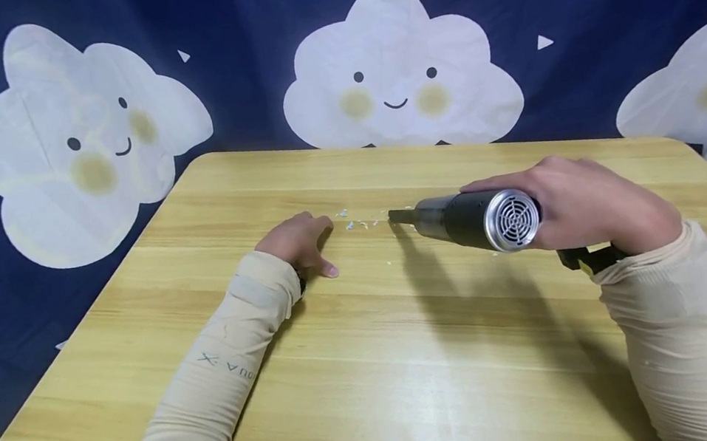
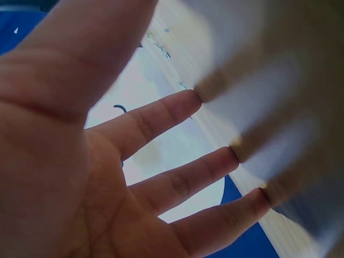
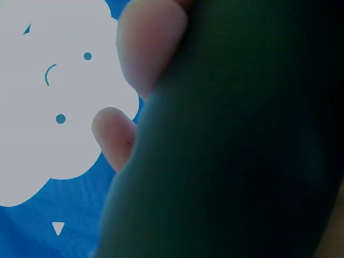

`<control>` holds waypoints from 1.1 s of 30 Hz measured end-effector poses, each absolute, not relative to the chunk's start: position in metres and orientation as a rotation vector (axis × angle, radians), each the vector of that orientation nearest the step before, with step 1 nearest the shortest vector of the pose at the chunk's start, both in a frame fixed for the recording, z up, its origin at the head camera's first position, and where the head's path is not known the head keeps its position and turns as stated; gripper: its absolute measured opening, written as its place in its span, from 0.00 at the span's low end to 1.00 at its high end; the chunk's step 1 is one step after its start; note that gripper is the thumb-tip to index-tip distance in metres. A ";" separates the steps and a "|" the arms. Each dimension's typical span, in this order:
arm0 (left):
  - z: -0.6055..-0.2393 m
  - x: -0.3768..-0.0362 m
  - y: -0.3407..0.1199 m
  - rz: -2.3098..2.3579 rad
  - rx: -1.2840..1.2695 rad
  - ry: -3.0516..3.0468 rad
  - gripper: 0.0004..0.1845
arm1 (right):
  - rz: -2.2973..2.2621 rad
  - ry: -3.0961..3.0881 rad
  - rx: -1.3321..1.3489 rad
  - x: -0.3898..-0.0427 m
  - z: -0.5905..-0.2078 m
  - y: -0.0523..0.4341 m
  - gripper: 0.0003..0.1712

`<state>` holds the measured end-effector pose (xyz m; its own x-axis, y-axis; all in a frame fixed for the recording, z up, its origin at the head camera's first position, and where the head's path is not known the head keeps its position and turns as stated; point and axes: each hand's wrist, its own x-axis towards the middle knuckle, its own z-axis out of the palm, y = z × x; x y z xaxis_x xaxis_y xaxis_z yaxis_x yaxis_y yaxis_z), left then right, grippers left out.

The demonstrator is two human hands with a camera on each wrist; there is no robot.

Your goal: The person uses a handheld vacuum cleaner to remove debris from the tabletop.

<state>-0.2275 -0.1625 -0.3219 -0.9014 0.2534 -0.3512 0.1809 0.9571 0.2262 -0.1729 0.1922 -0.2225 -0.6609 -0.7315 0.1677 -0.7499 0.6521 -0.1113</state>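
My right hand point(image 1: 586, 205) grips a black handheld vacuum cleaner point(image 1: 468, 222) with a silver vented end. Its narrow nozzle point(image 1: 401, 217) points left, close over the table beside small paper scraps point(image 1: 364, 224). In the right wrist view the dark body of the vacuum point(image 3: 231, 140) fills most of the picture, with fingertips point(image 3: 148, 48) curled round its edge. My left hand point(image 1: 296, 243) rests on the table left of the scraps, thumb spread away from the fingers. The left wrist view shows its fingers point(image 2: 183, 177) straight, tips at the tabletop, with nothing held.
The wooden table point(image 1: 324, 403) has rounded corners and a light, shiny top. Behind it hangs a dark blue cloth point(image 1: 241, 79) with smiling white clouds point(image 1: 393, 44). A few more tiny bits lie near the nozzle and under the vacuum.
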 end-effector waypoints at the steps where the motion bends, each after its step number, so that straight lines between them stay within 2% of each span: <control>1: -0.322 -0.228 -0.162 0.265 0.314 2.724 0.47 | 0.263 -2.753 1.248 -0.172 -0.222 0.193 0.39; 23: -0.323 -0.227 -0.162 0.279 0.308 2.719 0.46 | 0.322 -2.583 1.431 -0.163 -0.218 0.198 0.38; 33: -0.321 -0.227 -0.163 0.280 0.313 2.715 0.48 | 0.308 -2.606 1.463 -0.144 -0.208 0.199 0.37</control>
